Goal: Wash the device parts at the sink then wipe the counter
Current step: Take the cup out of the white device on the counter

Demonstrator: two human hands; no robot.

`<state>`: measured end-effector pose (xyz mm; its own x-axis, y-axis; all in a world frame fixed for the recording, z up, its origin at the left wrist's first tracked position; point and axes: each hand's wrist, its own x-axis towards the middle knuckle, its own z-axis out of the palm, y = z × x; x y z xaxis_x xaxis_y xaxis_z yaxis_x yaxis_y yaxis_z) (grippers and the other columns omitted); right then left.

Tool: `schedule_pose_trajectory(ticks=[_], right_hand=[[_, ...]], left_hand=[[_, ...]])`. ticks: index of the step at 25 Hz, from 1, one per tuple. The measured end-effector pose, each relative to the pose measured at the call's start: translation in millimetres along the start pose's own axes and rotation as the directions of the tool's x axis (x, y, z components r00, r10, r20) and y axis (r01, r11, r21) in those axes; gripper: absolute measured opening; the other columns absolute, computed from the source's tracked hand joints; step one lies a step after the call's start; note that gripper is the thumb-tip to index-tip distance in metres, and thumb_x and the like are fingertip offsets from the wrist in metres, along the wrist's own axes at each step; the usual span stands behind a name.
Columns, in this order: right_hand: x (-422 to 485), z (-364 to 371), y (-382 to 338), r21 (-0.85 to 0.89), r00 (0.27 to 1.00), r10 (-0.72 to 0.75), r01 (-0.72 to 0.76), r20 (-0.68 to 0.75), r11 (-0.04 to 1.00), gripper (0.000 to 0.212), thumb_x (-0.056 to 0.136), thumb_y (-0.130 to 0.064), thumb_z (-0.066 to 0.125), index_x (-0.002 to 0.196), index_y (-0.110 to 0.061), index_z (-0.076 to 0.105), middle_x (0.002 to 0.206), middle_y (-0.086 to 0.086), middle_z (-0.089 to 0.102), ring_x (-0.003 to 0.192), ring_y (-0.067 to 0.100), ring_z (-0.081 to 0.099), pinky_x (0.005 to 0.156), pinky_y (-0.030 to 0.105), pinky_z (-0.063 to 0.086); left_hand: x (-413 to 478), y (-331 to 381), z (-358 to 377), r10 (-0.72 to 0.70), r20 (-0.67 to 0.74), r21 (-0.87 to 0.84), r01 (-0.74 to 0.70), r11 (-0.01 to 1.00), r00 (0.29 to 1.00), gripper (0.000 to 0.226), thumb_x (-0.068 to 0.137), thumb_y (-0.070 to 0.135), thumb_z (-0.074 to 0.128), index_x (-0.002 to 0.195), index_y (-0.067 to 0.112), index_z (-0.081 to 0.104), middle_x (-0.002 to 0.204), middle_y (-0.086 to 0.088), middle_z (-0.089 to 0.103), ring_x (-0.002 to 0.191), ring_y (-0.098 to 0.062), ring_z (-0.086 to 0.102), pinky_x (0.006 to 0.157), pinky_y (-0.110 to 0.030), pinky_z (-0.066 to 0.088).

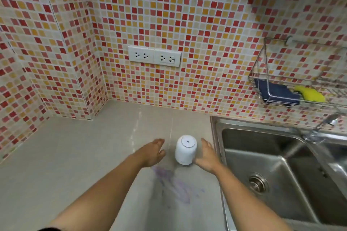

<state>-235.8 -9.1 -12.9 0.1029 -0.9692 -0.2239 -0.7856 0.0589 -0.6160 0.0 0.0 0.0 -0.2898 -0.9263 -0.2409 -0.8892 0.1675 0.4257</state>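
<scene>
on the worktop (75, 155), at the 9 o'clock side of the sink (244, 146), the white device (185, 150) stands upright. our right hand (206, 157), at its 3 o'clock, lies nearer than our left hand (154, 153) at 9. both grips are spread open and hold nothing.

The device (185, 150) has a smooth white shell, plastic by the look, matt with a faint sheen. The worktop (75, 155) is pale, smooth and stone-like, lightly glossy, and a dull purple smear (174, 184) marks it. The sink (262, 165) is brushed steel, satiny; the tap (315, 133) is brighter polished metal. The wire basket (265, 58) is shiny metal, and in it lie a dark blue cloth (277, 92), soft and matt, and a yellow sponge (309, 93). The wall tiles (187, 15) look glazed, the sockets (154, 56) smooth white plastic
</scene>
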Motion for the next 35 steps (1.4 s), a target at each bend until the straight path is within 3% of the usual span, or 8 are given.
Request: schedule_pose_trajectory(ticks=[4,9,14,17,21,25,28,35], right_hand=[[26.4,27.4,22.0,0.264,0.998,-0.054,0.043,0.032,0.964,0.111,0.05,-0.043,0.089,0.141,-0.02,0.03,0.138,-0.009,0.041,0.129,0.01,0.039,0.108,0.028,0.032],[44.9,36.2,24.0,0.474,0.999,-0.034,0.049,-0.039,0.879,0.084,0.05,-0.025,0.092,0.121,-0.028,0.047,0.114,-0.014,0.06,0.104,0.005,0.059,0.084,0.016,0.048],[54.3,26.5,19.0,0.502,0.995,0.066,-0.023,-0.068,0.865,0.073,0.052,-0.03,0.09,0.113,-0.027,0.049,0.104,-0.013,0.061,0.094,0.008,0.061,0.075,0.018,0.048],[55.3,18.8,18.7,0.532,0.992,0.089,-0.025,-0.095,0.846,0.067,0.057,-0.029,0.088,0.113,-0.026,0.051,0.102,-0.011,0.061,0.09,0.008,0.06,0.069,0.011,0.045],[58.3,10.3,19.1,0.575,0.985,0.131,-0.045,-0.11,0.817,0.071,0.055,-0.041,0.086,0.117,-0.024,0.055,0.108,-0.005,0.065,0.094,0.011,0.063,0.074,0.021,0.052],[61.1,4.3,16.5,0.551,0.986,0.118,-0.035,-0.115,0.833,0.086,0.043,-0.057,0.079,0.119,-0.023,0.056,0.11,-0.004,0.066,0.096,0.013,0.063,0.082,0.033,0.056],[63.3,1.1,13.0,0.566,0.983,0.135,-0.04,-0.127,0.823,0.087,0.041,-0.059,0.08,0.117,-0.023,0.057,0.111,-0.003,0.066,0.096,0.015,0.064,0.083,0.037,0.056],[68.0,-15.2,6.3,0.599,0.974,0.119,0.02,-0.191,0.801,0.081,0.05,-0.055,0.081,0.118,-0.018,0.058,0.111,-0.001,0.067,0.096,0.017,0.064,0.078,0.031,0.057]], left_hand=[[18.9,-2.7,37.0,-0.057,0.04,-0.112,0.061,0.992,0.998,0.059,0.098,0.026,0.034,0.15,0.007,0.012,0.158,-0.012,0.013,0.145,-0.021,0.015,0.114,-0.026,0.014],[43.4,-1.6,54.8,-0.062,0.054,-0.192,0.071,0.979,0.997,0.066,0.089,0.022,0.051,0.147,0.008,0.023,0.152,-0.012,0.029,0.138,-0.024,0.032,0.111,-0.024,0.025],[59.7,14.9,64.9,-0.032,0.021,-0.438,0.038,0.898,0.999,0.07,0.069,0.036,0.07,0.133,0.029,0.044,0.127,0.003,0.059,0.112,-0.018,0.057,0.095,-0.029,0.047],[67.3,28.3,70.4,-0.08,-0.06,-0.593,0.029,0.805,0.995,0.072,0.062,0.046,0.08,0.126,0.036,0.048,0.115,0.012,0.064,0.104,-0.008,0.061,0.09,-0.028,0.051],[71.0,38.4,70.2,-0.137,-0.102,-0.72,0.022,0.694,0.985,0.064,0.058,0.04,0.086,0.113,0.043,0.052,0.108,0.013,0.067,0.098,-0.003,0.063,0.084,-0.021,0.053],[71.9,41.2,64.9,-0.133,-0.097,-0.74,0.018,0.672,0.986,0.065,0.06,0.035,0.087,0.117,0.039,0.055,0.106,0.016,0.067,0.097,0.005,0.062,0.08,-0.011,0.049],[74.4,38.0,63.6,-0.14,-0.08,-0.738,0.036,0.673,0.987,0.073,0.059,0.037,0.086,0.124,0.03,0.055,0.109,0.013,0.066,0.1,-0.004,0.062,0.085,-0.019,0.051],[70.6,32.2,66.6,-0.158,-0.084,-0.713,0.052,0.7,0.984,0.074,0.062,0.038,0.085,0.126,0.021,0.051,0.112,0.006,0.064,0.098,-0.01,0.062,0.079,-0.017,0.051]])
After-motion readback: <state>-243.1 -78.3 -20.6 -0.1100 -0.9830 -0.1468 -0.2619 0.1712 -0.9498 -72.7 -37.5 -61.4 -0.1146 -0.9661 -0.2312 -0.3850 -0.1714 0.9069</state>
